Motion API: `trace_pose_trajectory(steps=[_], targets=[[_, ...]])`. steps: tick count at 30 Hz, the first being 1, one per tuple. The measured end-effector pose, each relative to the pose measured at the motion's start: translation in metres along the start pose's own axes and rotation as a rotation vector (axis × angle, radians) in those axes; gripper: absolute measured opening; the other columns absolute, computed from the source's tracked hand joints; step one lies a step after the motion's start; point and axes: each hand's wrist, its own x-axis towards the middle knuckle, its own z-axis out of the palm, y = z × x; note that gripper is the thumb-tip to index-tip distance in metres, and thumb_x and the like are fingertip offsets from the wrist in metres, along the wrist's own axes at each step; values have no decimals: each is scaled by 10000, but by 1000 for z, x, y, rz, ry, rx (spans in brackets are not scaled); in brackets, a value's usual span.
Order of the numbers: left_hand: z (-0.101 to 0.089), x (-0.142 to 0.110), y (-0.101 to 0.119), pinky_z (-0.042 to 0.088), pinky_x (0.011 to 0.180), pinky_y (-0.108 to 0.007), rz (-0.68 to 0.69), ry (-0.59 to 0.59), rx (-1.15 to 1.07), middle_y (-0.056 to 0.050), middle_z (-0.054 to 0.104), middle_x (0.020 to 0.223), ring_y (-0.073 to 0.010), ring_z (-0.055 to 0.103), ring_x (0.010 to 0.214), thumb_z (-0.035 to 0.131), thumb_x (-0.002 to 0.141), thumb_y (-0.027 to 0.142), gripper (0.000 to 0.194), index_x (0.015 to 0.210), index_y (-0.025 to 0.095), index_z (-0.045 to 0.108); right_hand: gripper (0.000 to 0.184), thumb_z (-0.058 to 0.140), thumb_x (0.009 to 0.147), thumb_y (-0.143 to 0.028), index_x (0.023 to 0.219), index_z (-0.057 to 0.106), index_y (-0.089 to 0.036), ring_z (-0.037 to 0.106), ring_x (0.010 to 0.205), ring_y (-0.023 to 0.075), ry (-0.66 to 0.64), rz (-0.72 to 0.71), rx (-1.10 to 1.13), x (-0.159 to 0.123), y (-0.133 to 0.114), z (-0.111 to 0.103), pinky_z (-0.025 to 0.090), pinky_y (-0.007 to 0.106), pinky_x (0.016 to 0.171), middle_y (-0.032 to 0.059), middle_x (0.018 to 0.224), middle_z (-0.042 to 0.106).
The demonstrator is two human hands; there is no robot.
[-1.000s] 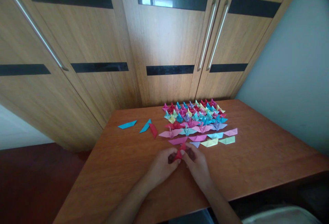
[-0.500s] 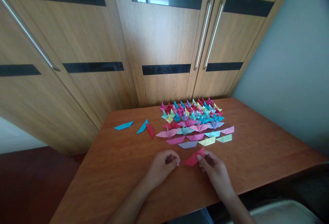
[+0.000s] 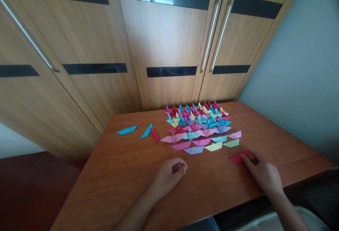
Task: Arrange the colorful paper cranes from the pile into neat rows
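Note:
Between the thumb and fingers of my right hand [image 3: 265,172] is a folded red paper piece [image 3: 237,157], shaped like a slanted strip, at the right of the table. My left hand [image 3: 171,174] rests near the table's middle, fingers curled and thumb against the fingertips, with nothing visible in it. Beyond the hands lie flat folded strips in two rows, among them a lavender strip [image 3: 194,150], a yellow strip [image 3: 213,147] and a green strip [image 3: 231,143]. Behind these stand several rows of colourful origami cranes [image 3: 194,126].
On the left of the wooden table [image 3: 127,174] lie two blue folded strips [image 3: 127,130] and a red one [image 3: 155,135]. A wooden cabinet [image 3: 169,36] with metal handles rises along the far edge. A pale wall [image 3: 299,68] stands at the right.
My right hand has carried the red folded paper to the right, away from my left hand. My left hand has stayed almost in place.

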Motion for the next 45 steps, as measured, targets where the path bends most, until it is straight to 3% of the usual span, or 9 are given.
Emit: trace_pose_trajectory(steps=[4, 10, 16, 26, 40, 45], targets=[[1, 0, -3, 406, 648, -226, 28, -1, 24, -18, 639, 758, -142, 572, 712, 491, 824, 255, 163, 828, 171, 631, 486, 446, 781, -587, 1084, 583, -232, 640, 811, 298, 34, 27, -105, 8, 1, -2, 448, 348, 611, 81, 902, 686], [4, -1, -6, 400, 647, -228, 48, 9, 91, -18, 649, 778, -145, 570, 720, 480, 826, 242, 173, 846, 184, 641, 460, 451, 794, -531, 1083, 564, -192, 580, 930, 307, 126, -80, -210, 19, 5, 2, 437, 384, 762, 109, 954, 649], [3, -1, -4, 399, 644, -226, 44, 5, 114, -17, 653, 779, -146, 572, 716, 472, 826, 239, 184, 849, 183, 646, 420, 436, 820, -497, 1066, 573, -184, 570, 925, 296, 128, -109, -283, 30, 6, 6, 429, 382, 777, 118, 959, 637], [2, -2, -2, 403, 644, -221, 38, 11, 103, -15, 658, 777, -144, 576, 715, 485, 800, 204, 169, 835, 183, 649, 425, 410, 826, -521, 1013, 601, -191, 571, 909, 293, 135, -84, -266, 43, 10, 10, 436, 381, 730, 124, 908, 633], [3, -1, -4, 406, 652, -232, 41, 9, 88, -19, 656, 775, -147, 574, 719, 474, 803, 215, 179, 831, 180, 648, 413, 426, 813, -515, 981, 613, -188, 567, 898, 300, 141, -73, -248, 43, 5, 7, 437, 382, 727, 127, 894, 636], [3, -1, -4, 404, 642, -230, 34, 2, 95, -16, 655, 772, -145, 575, 712, 482, 807, 224, 178, 847, 181, 650, 388, 424, 816, -487, 976, 620, -193, 589, 804, 282, 198, -36, -175, 37, 2, 3, 441, 360, 675, 99, 857, 656]])
